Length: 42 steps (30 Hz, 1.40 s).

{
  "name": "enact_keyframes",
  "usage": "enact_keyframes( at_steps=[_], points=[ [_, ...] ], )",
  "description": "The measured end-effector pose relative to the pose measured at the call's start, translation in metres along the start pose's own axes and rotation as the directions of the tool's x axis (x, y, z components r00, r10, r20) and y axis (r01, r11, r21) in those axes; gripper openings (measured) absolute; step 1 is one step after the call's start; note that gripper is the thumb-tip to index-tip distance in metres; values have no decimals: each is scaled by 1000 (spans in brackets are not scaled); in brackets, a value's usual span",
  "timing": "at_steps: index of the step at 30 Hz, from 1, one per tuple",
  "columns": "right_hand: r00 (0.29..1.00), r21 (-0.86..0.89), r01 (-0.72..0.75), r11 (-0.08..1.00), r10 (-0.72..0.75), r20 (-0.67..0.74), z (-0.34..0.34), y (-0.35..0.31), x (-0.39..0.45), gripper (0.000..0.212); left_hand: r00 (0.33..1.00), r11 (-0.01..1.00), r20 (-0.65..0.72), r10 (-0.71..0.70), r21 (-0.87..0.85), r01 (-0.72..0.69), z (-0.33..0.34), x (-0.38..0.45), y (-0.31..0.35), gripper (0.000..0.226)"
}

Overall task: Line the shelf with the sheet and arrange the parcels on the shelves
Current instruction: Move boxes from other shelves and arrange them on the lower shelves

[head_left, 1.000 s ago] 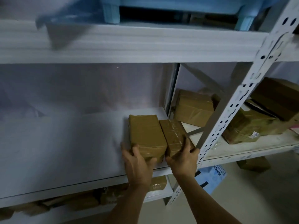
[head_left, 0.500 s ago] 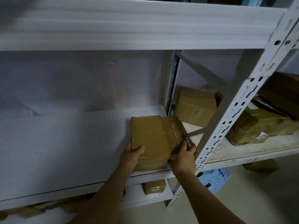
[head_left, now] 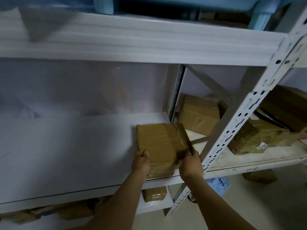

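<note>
- Two hands are on the job: the left hand grips the near left corner of the upper parcel, thumb curled over its top face; the right hand clasps the near right corner, fingers curled round the edge.
- The upper parcel lies flat on a lower parcel, of which only the front face shows. Both sit at the right end of the middle shelf, at its front edge, just beside the perforated upright.
- The white sheet already covers this shelf, so lining appears done here; the step in hand is judged to be squaring up the stack.
- To do it well, the inspector advises that both hands push evenly, so the pair slides back without twisting, and that the upper edges end flush with the lower.
- Pressure should go backward rather than downward, lest the sheet drag and wrinkle beneath the load.
- The right knuckles are near the upright and the diagonal brace; clearance there is tight.
- More parcels lie in the neighbouring bay and on the lower shelf. Most of the lined shelf to the left awaits filling.
</note>
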State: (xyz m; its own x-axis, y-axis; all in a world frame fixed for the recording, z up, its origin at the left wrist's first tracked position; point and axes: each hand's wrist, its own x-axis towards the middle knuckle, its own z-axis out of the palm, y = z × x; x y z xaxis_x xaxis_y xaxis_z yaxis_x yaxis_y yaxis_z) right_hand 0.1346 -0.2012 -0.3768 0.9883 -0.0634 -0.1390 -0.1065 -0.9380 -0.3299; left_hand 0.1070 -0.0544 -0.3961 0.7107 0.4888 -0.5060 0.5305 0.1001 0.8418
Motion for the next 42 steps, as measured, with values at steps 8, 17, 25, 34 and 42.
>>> enact_keyframes(
  at_steps=[8, 17, 25, 34, 42],
  points=[
    [990, -19, 132, 991, -133, -56, -33, -43, -52, 34, 996, 964, -49, 73, 259, -58, -63, -53, 34, 46],
    [851, 243, 500, 831, -419, -315, -102, -191, -179, 46, 868, 875, -179, 463, 250, -415, -213, -143, 106, 28],
    [599, 509, 801, 315, -409, -689, -194, -354, -295, 51, 339, 464, -375, 863, 322, -825, -373, -250, 175, 29],
    [754, 799, 590, 119, -434, -492, -319, -479, -326, 14, 99, 394, -621, 778, 359, -846, -541, -307, 306, 35],
    [790, 940, 326, 99, -575, -213, -370, -522, -320, 66, 155, 416, -525, 837, 428, -802, -547, -311, 389, 47]
  ],
)
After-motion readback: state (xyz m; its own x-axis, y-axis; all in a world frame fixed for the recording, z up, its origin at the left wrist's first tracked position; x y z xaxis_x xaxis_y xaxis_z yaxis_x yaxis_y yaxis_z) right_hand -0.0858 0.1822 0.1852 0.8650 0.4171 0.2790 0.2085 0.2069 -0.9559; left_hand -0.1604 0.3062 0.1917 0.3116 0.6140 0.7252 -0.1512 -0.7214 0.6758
